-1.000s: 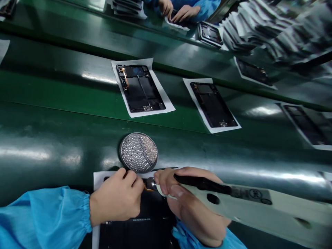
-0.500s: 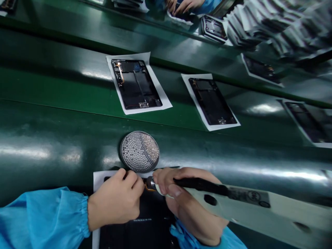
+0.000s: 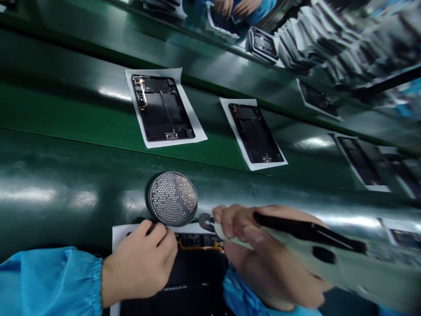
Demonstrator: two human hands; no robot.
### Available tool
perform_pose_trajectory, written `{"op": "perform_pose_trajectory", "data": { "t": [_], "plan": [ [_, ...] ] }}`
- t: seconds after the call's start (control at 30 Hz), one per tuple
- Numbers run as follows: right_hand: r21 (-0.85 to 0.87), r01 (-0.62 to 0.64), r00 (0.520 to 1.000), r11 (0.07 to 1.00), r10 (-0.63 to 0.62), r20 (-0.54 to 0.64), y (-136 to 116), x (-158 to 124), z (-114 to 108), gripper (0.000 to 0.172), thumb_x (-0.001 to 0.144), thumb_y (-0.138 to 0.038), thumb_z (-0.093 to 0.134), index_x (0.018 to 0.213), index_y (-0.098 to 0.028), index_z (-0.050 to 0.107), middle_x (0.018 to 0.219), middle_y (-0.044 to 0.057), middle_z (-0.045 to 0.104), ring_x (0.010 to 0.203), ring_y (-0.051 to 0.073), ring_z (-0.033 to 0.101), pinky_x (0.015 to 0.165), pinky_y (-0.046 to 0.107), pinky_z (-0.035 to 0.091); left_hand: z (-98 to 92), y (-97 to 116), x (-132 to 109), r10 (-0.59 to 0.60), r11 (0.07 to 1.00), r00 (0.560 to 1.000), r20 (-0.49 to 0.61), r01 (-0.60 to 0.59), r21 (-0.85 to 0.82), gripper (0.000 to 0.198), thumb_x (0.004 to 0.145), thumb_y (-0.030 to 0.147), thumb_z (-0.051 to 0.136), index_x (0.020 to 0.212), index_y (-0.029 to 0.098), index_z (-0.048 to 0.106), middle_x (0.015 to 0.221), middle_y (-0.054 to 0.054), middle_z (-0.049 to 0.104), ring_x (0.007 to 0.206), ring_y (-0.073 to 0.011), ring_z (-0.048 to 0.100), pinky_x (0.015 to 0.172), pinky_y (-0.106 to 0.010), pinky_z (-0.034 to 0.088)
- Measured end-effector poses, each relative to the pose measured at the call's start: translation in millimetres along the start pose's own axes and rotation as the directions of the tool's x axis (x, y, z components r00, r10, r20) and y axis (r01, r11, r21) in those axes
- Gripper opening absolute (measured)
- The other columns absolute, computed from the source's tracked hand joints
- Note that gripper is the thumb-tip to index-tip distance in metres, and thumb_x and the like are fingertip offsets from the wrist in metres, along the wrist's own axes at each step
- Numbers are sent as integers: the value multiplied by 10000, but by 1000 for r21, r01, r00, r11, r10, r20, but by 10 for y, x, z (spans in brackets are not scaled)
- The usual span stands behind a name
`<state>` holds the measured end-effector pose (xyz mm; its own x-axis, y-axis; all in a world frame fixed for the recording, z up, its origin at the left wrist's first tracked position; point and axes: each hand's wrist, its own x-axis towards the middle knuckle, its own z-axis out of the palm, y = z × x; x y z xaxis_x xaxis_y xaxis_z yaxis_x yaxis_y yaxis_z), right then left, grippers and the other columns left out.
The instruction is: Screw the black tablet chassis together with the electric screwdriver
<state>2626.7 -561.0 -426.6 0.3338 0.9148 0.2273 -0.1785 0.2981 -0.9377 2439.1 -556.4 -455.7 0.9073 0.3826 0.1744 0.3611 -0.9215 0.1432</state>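
Left hand (image 3: 141,263) pinches the open black phone housing (image 3: 174,281) by its orange-cabled edge; right hand (image 3: 272,259) grips a screwdriver (image 3: 315,250).

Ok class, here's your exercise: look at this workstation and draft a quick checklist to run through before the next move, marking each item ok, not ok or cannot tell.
1. Left hand steadying the phone housing: ok, fingers at its upper end.
2. Right hand gripping the electric screwdriver: ok.
3. Screwdriver bit seated on a screw: not ok, it hovers off the housing.
4. Orange flex cable fully seated: cannot tell, too small.
5. Round screw tray within reach: ok, beside the white paper sheet.
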Motion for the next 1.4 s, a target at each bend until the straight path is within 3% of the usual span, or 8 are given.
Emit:
{"op": "perform_pose_trajectory", "data": {
  "t": [0.23, 0.57, 0.77, 1.13, 1.23, 1.4],
  "plan": [
    [46, 35, 998, 998, -33, -44, 224, 174, -22, 252, 794, -84, 625, 986, -231, 695, 580, -46, 571, 533, 120, 520, 649, 330, 493, 94, 72, 93, -69, 996, 997, -35, 67, -60, 278, 948, 231, 553, 1139, 64, 665, 1118, -138, 649, 910, -264, 568, 757, -401, 402],
    [-19, -12, 998, 1000, 11, -69, 200, 182, -135, 202, 808, -133, 679, 958, -266, 702, 573, -47, 569, 518, 144, 503, 661, 381, 509, 102, 140, 188, -61, 996, 998, -12, 60, -71, 340, 941, 245, 555, 1201, 50, 652, 1147, -140, 645, 929, -277, 555, 789, -415, 401],
    [-6, -16, 998, 1000, 16, -64, 195, 185, -126, 244, 785, -77, 622, 941, -247, 701, 585, -41, 578, 527, 148, 534, 671, 381, 515, 91, 137, 183, -63, 996, 998, -8, 62, -70, 331, 947, 251, 548, 1195, 58, 654, 1159, -139, 643, 944, -280, 547, 789, -413, 403],
    [0, 12, 999, 1000, -12, -50, 270, 205, -333, 233, 783, -69, 620, 933, -234, 687, 597, -44, 587, 533, 144, 550, 658, 363, 512, 233, 199, 343, -55, 997, 998, -14, 54, -63, 336, 941, 262, 564, 1191, 56, 653, 1158, -140, 637, 933, -276, 551, 780, -409, 396],
    [12, -6, 999, 1000, 7, -45, 227, 209, -390, 255, 800, -76, 628, 976, -247, 694, 598, -44, 594, 544, 141, 550, 658, 356, 508, 242, 216, 370, -58, 996, 998, -26, 56, -63, 316, 945, 240, 547, 1177, 55, 654, 1142, -148, 640, 916, -267, 558, 767, -404, 399],
    [31, -90, 996, 995, 90, 3, -60, 168, -583, 213, 828, -146, 701, 993, -281, 701, 578, -53, 560, 547, 128, 528, 636, 330, 498, 284, 294, 497, -83, 993, 994, -74, 76, -92, 234, 933, 161, 512, 1049, 55, 686, 1009, -142, 655, 831, -245, 556, 697, -382, 409]
  ]
}}
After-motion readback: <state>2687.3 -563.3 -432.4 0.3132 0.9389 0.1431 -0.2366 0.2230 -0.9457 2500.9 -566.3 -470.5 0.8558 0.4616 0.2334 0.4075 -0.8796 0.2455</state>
